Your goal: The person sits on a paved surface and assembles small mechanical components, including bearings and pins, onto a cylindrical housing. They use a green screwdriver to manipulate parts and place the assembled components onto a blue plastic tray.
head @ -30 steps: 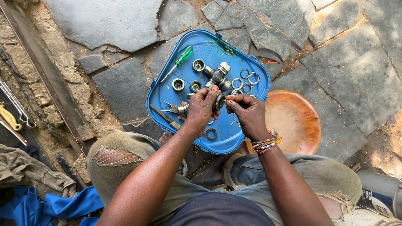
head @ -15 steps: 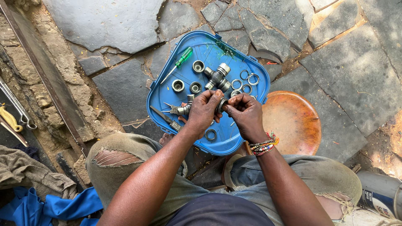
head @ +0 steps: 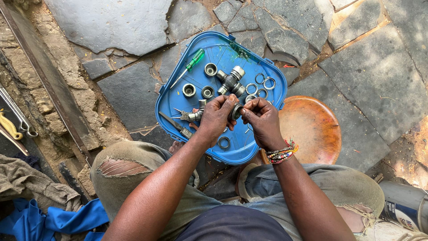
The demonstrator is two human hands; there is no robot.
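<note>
- hands first: our left hand (head: 217, 117) and right hand (head: 261, 121) meet over the blue tray (head: 267, 67), fingertips curled in and pinching a small round bearing cup (head: 236, 111) between them, neither hand spread.
- cup sits in the air just above the tray's middle, near the steel cross joint (head: 231, 81) lying beyond our knuckles.
- we judge the cup to be hard steel, heavy for its bulk, stiff and not fragile; likely greasy, so slippery at the smooth outer wall.
- best hold, we think, is across the rim with thumb and two fingers, open mouth kept level; whether anything sits loose inside it we cannot tell.
- nearby on the tray lie more cups (head: 189, 90), thin snap rings (head: 269, 83), and a green-handled screwdriver (head: 189, 65).
- an orange bowl (head: 312, 129) rests beside the tray on the stone paving (head: 379, 67).
</note>
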